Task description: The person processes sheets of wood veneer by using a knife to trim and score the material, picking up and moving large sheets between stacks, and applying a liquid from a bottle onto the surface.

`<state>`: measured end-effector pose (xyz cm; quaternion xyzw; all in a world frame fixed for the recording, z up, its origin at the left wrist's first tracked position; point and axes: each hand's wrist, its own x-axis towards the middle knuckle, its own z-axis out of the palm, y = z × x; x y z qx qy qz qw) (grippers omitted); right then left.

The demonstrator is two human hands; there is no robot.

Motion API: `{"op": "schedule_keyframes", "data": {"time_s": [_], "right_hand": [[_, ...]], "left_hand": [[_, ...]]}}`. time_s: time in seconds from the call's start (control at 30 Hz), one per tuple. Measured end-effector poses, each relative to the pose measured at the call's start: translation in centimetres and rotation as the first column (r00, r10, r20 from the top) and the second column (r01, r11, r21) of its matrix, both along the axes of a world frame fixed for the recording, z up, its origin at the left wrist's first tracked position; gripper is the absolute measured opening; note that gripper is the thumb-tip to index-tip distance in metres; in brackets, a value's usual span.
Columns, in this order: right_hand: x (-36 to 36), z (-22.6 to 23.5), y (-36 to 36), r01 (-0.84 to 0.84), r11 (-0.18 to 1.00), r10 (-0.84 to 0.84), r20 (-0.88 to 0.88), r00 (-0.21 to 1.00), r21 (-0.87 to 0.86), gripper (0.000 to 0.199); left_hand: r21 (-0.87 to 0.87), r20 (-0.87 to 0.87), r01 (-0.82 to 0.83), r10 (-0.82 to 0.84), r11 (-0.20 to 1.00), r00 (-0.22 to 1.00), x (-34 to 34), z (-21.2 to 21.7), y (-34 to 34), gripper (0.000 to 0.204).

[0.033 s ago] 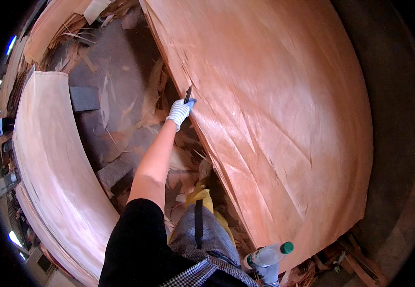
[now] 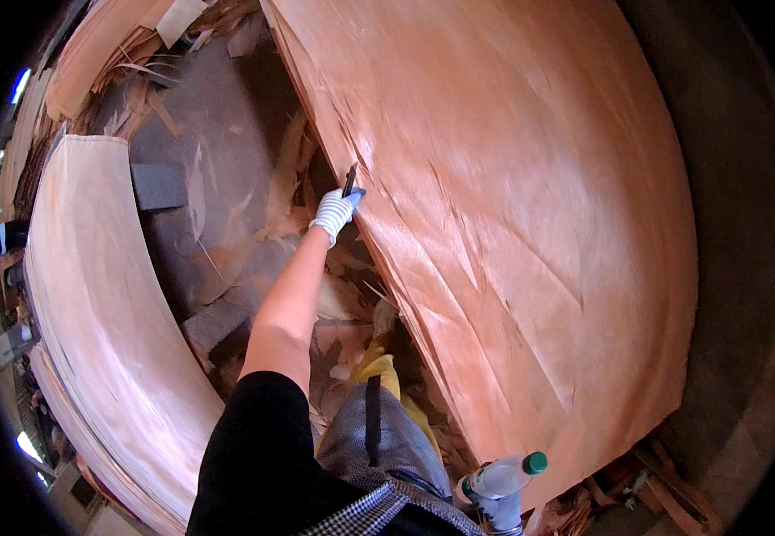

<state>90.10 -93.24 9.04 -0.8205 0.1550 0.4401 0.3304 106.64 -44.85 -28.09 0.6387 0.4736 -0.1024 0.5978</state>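
Left hand: Your left hand wears a white glove and reaches out to about 11 o'clock. Its fingers are curled tight around a small dark tool.
Tool: The tool pokes up out of your fist. Its tip sits right at the left edge of the big wood sheet. I cannot tell if it is a knife or a marker.
Right hand: Your right hand is low, at about 5 o'clock. It is gloved and wrapped around a clear bottle with a green cap.
Big sheet: The thin wood sheet lies on top of a pile and fills the picture from 12 o'clock to 4 o'clock. It has wrinkles and some long cracks.
Other pile: One more pile of thin sheets curves along at 9 o'clock, well apart from your hand.
Floor: Dark blocks and torn wood bits lie on the ground between the two piles.
How to do it well: Keep the tool close to the edge and press softly. The sheet looks thin and may split along the cracks. Watch your feet near the scraps.
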Motion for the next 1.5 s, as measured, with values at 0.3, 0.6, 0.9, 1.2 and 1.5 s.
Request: {"op": "schedule_keyframes", "data": {"time_s": [0.3, 0.6, 0.9, 1.2, 1.5], "right_hand": [[-1.2, -2.3, -1.2, 0.061, 0.998, -0.059, 0.086, 0.995, -0.019, 0.043], [-3.5, -0.4, -1.8, 0.128, 0.992, -0.128, 0.022, 0.992, -0.018, 0.063], [-9.2, -0.4, -3.8, 0.329, 0.931, -0.332, -0.011, 0.943, 0.155, 0.067], [-15.7, -1.3, -8.1, 0.43, 0.895, -0.431, -0.019, 0.902, 0.118, 0.071], [-21.3, -3.5, -11.8, 0.49, 0.844, -0.515, 0.078, 0.853, 0.218, 0.065]], "left_hand": [[-0.245, -0.053, -0.115, 0.105, 0.963, 0.993, 0.4, 0.8, -1.3, 0.027], [-0.611, -0.086, 0.008, -0.077, 0.792, 0.993, -8.5, 2.5, -12.0, 0.04], [-0.38, -0.087, 0.177, -0.225, 0.908, 0.97, -8.2, 2.3, -19.2, 0.036], [-0.236, -0.152, 0.36, -0.401, 0.902, 0.903, -10.0, -0.3, -21.5, 0.024], [0.284, -0.025, 0.84, -0.872, 0.462, 0.488, -10.1, 1.8, -34.4, 0.037]]}}
